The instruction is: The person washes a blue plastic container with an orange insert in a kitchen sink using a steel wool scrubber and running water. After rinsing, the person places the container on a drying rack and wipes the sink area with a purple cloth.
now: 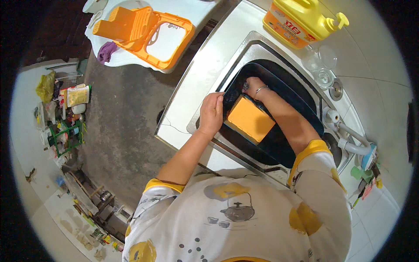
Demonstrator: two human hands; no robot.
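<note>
A dark oblong basin (301,102) sits in the steel sink (244,48). Inside it lies a flat orange rectangular piece (249,118), tilted against the basin's near side. My left hand (211,113) grips the basin's rim next to the orange piece. My right hand (253,85) is down inside the basin beyond the orange piece, fingers curled; a bracelet is on its wrist. Whether it holds something is hidden.
A yellow jug with a pump (301,19) and clear glass lids (323,65) stand behind the sink. A tap and hoses (353,144) lie at right. An orange plastic stool (144,32) rests on a white table at upper left. Clutter (65,118) lines the floor at left.
</note>
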